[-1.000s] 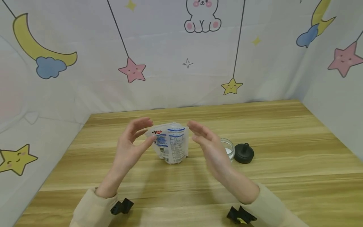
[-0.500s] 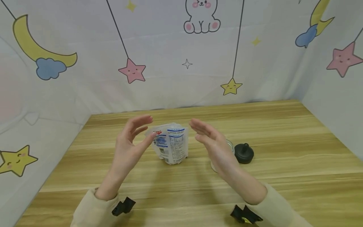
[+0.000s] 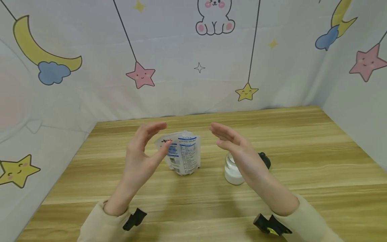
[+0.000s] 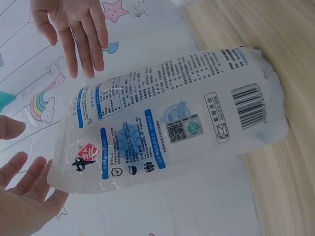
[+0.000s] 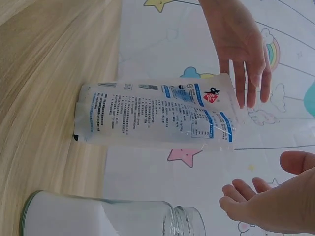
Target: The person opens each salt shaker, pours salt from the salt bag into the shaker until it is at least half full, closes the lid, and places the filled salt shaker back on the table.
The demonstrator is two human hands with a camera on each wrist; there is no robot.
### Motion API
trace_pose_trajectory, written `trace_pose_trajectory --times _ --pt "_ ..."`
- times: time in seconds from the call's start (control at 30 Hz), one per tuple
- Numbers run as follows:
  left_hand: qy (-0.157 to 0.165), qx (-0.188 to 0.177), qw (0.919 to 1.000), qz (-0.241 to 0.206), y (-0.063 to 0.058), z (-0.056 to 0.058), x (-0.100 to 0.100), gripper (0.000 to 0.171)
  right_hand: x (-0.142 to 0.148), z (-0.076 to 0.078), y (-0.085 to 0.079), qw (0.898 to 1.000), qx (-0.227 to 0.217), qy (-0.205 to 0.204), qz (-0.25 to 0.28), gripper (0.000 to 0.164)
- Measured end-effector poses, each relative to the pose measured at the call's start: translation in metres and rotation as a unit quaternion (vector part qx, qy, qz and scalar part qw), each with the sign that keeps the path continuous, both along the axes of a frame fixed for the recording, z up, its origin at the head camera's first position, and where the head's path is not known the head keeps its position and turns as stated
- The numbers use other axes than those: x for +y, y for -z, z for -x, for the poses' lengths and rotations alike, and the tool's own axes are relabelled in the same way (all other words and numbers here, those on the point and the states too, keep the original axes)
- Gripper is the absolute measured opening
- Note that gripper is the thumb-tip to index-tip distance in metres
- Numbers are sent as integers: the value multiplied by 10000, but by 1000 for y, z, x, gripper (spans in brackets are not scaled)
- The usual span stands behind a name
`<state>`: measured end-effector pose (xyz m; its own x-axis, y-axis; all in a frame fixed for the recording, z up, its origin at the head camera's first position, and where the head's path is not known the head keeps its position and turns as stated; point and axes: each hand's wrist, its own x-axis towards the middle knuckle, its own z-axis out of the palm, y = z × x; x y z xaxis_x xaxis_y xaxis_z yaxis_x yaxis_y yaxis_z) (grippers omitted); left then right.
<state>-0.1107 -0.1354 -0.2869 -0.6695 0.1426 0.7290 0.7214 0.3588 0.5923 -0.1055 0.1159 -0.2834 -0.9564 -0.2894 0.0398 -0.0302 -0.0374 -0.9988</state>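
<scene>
A white plastic pouch with blue and black print stands upright on the table. My left hand is raised at its upper left, fingers and thumb spread apart and holding nothing. The thumb crosses in front of the pouch in the head view; whether it touches I cannot tell. To the right of the pouch my right hand hovers with loosely extended fingers, apart from it. Below and behind that hand stands a lidless glass jar, partly filled with something white. A black knobbed lid lies beyond, mostly hidden by the hand.
The wood-grain table meets a white cloth backdrop printed with stars and moons at its far edge. Cloth also rises at the left and right sides. A black strap mount sits on each wrist.
My right hand has moved rightward, away from the pouch, uncovering the jar's body and covering more of the lid. The left hand has shifted slightly. Pouch, jar and lid have stayed put.
</scene>
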Motion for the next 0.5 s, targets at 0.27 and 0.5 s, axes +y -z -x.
trace_pose_trajectory --times 0.27,0.5 --pt "406 3 9991 -73 -4 -4 9 50 11 -2 -4 9988 272 -60 -407 45" --pt "131 217 9989 383 -3 -7 15 53 21 -3 -8 9945 740 -89 -737 45"
